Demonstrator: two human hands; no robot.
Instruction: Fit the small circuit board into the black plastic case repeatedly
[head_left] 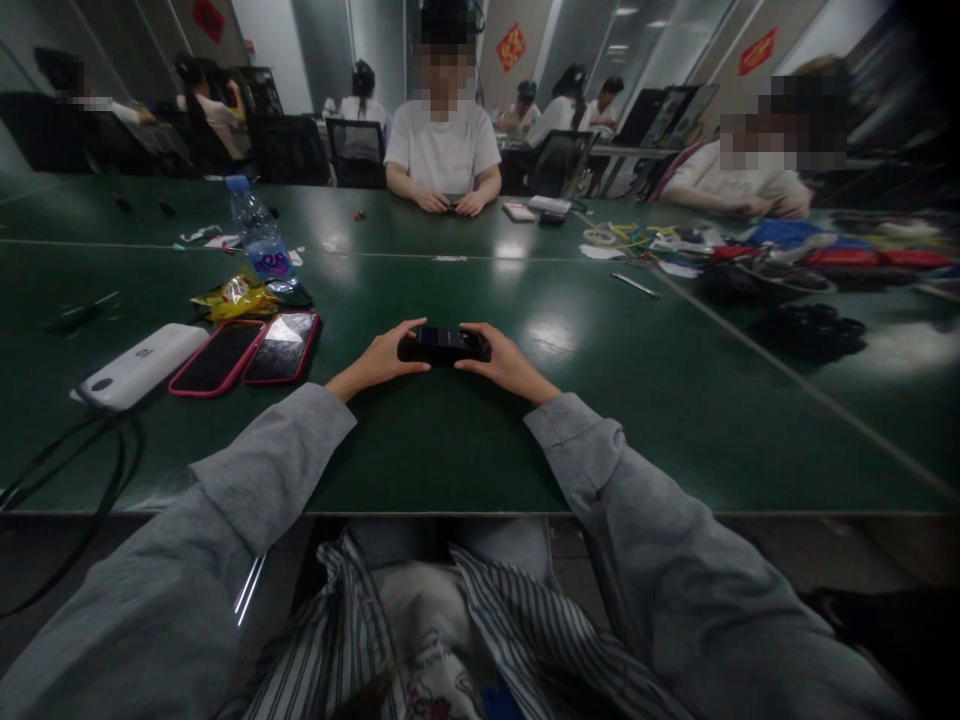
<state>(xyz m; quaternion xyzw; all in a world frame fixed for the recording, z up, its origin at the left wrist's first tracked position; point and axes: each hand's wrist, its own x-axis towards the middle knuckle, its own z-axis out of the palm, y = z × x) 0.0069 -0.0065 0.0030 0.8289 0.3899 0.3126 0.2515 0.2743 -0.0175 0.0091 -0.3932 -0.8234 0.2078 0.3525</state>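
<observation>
Between my two hands is a small black handheld device [444,345] with a little screen showing faint pale marks; its exact kind is unclear. My left hand [388,353] grips its left end, thumb and fingers closed around the case. At the opposite end my right hand [500,358] holds it the same way, with fingers along the top and the thumb at the near side. Both forearms reach over the near edge of the green tabletop [442,440].
Left of my hands lie two red-cased phones [283,348], a white power bank [142,367] with a black cable, a yellow wrapper [236,297] and a clear bottle [259,235]. Cables and cloth [795,255] are heaped at right. A person [442,150] sits opposite.
</observation>
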